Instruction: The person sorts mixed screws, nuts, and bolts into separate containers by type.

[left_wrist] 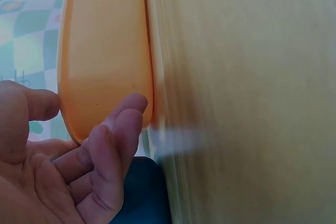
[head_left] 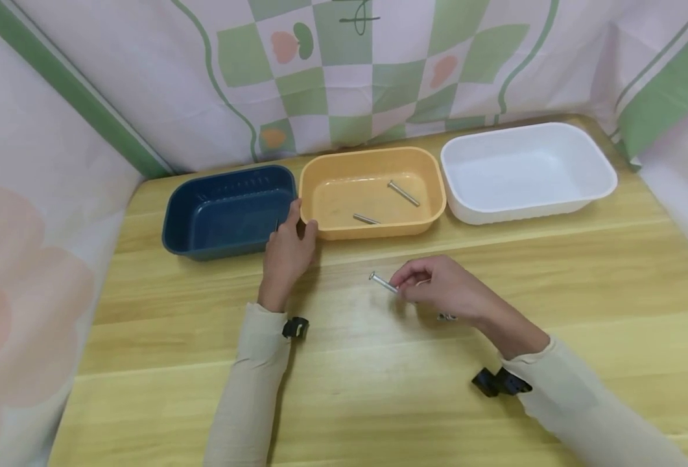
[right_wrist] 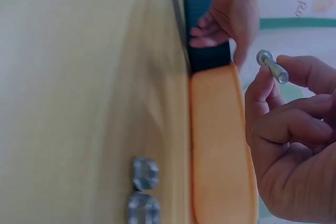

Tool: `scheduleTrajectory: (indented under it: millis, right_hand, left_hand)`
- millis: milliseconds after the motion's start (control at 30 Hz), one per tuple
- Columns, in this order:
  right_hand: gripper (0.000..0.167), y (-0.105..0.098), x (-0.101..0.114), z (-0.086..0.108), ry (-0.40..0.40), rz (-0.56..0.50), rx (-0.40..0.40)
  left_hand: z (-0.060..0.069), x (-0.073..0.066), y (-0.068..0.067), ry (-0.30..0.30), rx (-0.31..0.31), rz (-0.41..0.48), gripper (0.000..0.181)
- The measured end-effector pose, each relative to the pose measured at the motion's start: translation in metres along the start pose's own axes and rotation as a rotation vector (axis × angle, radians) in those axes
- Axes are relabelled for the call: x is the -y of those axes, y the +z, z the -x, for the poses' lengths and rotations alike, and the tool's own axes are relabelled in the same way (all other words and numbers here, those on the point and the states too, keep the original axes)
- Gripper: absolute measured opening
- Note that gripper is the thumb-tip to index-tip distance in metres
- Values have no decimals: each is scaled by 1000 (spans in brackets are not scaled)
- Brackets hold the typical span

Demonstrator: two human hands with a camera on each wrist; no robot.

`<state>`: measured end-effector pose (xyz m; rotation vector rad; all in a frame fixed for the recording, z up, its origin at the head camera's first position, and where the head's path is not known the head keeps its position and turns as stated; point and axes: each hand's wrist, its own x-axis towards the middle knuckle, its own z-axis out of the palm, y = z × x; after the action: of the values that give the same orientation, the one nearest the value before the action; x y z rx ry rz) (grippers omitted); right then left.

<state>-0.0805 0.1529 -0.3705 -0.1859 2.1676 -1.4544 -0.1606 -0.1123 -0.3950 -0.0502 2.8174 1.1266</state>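
Note:
A silver bolt (head_left: pixel 383 282) is pinched between the thumb and fingers of my right hand (head_left: pixel 445 288), above the table in front of the yellow box (head_left: pixel 373 231). Inside that box lie two more bolts, one at the right (head_left: pixel 404 193) and one near the front wall (head_left: pixel 367 219). My left hand (head_left: pixel 288 256) is at the left end of the yellow box, beside the dark blue box (head_left: pixel 218 251). Its fingers (left_wrist: pixel 107 156) look loosely bent near the box corner; firm contact cannot be told. Small metal pieces like nuts (right_wrist: pixel 145 172) lie on the table below my right hand.
A white box (head_left: pixel 530 172) stands right of the yellow one, in the same row along the table's back edge. Behind hangs a green and white checked cloth (head_left: pixel 344 84). The wooden table (head_left: pixel 344 389) extends toward me.

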Motion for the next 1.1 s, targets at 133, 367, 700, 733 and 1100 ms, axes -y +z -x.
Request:
scheduleTrajectory:
  millis: [133, 367, 700, 733, 1100]
  right_hand:
    - [21, -9, 7, -6, 1, -15, -62]
    - [22, -24, 19, -15, 21, 31, -179]
    - [25, -37, 28, -36, -16, 132, -256]
    - [25, -37, 29, -37, -17, 151, -265]
    - [24, -48, 36, -53, -38, 309, -335]
  left_hand:
    - [0, 1, -1, -1, 0, 8, 58]
    - [0, 1, -1, 0, -3, 17, 57]
    - [-1, 2, 0, -12, -6, 9, 58]
    - [-1, 2, 0, -9, -6, 4, 58]
    - [-2, 2, 1, 3, -19, -24, 58]
